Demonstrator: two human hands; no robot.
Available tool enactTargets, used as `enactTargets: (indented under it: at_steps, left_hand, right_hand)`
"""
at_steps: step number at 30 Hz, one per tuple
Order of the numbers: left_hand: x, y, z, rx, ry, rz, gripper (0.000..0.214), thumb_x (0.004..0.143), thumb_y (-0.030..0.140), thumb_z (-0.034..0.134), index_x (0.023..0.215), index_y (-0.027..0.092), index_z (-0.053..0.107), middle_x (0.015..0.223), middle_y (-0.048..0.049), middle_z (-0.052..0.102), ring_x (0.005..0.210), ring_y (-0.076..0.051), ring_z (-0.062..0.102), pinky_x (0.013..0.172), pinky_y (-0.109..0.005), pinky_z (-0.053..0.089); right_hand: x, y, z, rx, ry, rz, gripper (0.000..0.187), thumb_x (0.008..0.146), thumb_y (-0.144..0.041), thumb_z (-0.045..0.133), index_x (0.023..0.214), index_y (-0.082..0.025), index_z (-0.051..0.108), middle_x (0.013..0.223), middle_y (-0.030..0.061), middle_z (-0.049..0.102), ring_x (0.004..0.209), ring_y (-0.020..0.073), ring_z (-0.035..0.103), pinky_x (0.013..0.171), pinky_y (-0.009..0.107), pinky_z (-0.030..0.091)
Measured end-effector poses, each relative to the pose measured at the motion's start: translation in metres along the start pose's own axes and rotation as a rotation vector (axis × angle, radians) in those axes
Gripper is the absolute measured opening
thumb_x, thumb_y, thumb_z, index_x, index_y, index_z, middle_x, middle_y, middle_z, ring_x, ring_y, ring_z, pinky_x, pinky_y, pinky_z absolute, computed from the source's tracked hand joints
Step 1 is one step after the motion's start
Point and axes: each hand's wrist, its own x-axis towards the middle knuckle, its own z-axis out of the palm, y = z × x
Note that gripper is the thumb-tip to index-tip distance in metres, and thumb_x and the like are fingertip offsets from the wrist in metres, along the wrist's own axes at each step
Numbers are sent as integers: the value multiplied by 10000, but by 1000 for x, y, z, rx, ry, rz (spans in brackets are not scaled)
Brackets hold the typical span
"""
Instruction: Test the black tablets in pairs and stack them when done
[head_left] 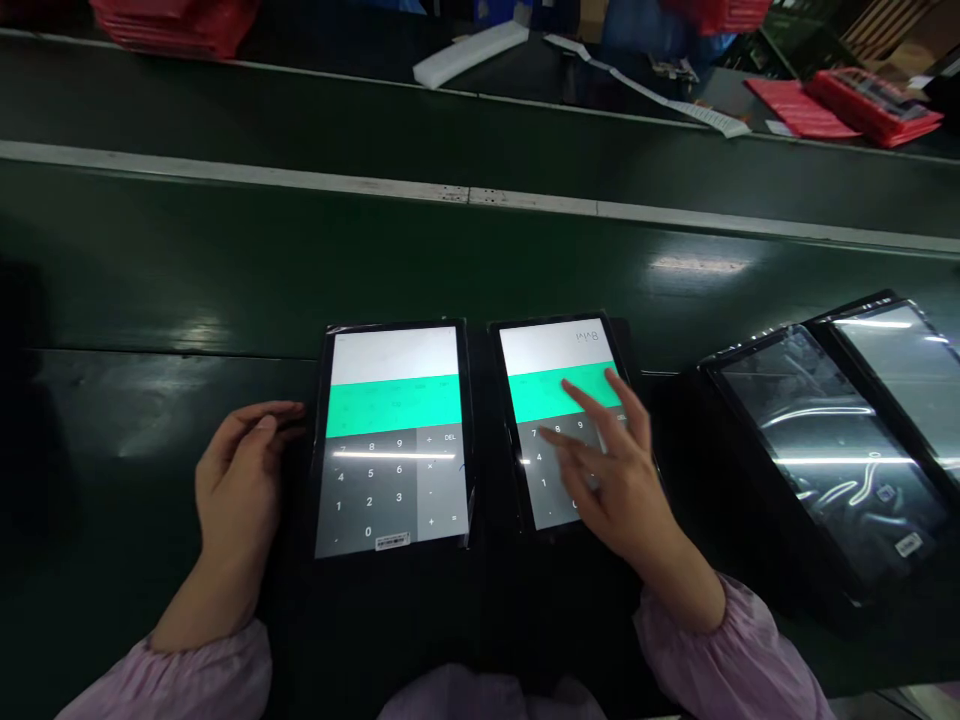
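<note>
The right hand [615, 480] spreads above a black-framed tablet showing a calculator with a green band [559, 395], its fingers open and holding nothing. The fingertips sit over the green band and keypad, though I cannot tell whether any touches the glass. The left hand [241, 480] rests with its fingers loosely curled and empty, just beside a second black-framed calculator tablet [394, 490]. Both tablets lie flat on a dark green belt worktop [150, 285], and both forearms reach forward from gathered pink sleeves [720, 640]. A stray fingertip could press the wrong key, while glare across the glass could hide the digits. Two glossy black tablets in clear film [832, 440] lie close on the right, so an outward swing of the right wrist could knock them.
</note>
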Motion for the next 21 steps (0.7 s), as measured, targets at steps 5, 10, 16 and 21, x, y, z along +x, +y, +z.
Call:
enactTargets:
  at_steps: [5, 10, 16, 21]
  left_hand:
    - [0, 1, -1, 28, -24, 20, 179, 638, 389, 719, 733, 238, 732, 826, -15, 756, 784, -201, 672, 734, -327, 550]
    - [1, 0, 0, 37, -10, 34, 197, 627, 414, 720, 727, 245, 733, 815, -16, 756, 776, -206, 674, 737, -334, 563]
    - [0, -3, -2, 11, -2, 7, 156, 654, 366, 733, 734, 233, 737, 829, -14, 756, 804, -211, 690, 829, -372, 583]
    - [8, -10, 3, -86, -8, 49, 103, 691, 302, 731, 753, 222, 714, 859, -31, 737, 885, -226, 708, 970, -411, 593]
  right_hand:
    - [-1, 36, -6, -149, 145, 224, 358, 1121, -317, 483, 1158, -276, 836, 1490, 99, 676, 1511, 408, 491, 1156, 751, 477]
    - [-4, 48, 2, -169, 122, 260, 403, 1136, -368, 441, 1200, -263, 825, 1482, 116, 674, 1502, 409, 488, 1184, 775, 431]
    - [-2, 41, 3, -109, 68, 184, 393, 1135, -328, 442, 1226, -278, 821, 1544, 100, 634, 1548, 414, 424, 1191, 778, 422]
    - [-3, 47, 3, -118, 119, 253, 396, 1129, -337, 443, 1200, -281, 829, 1500, 112, 654, 1543, 416, 431, 1204, 807, 390]
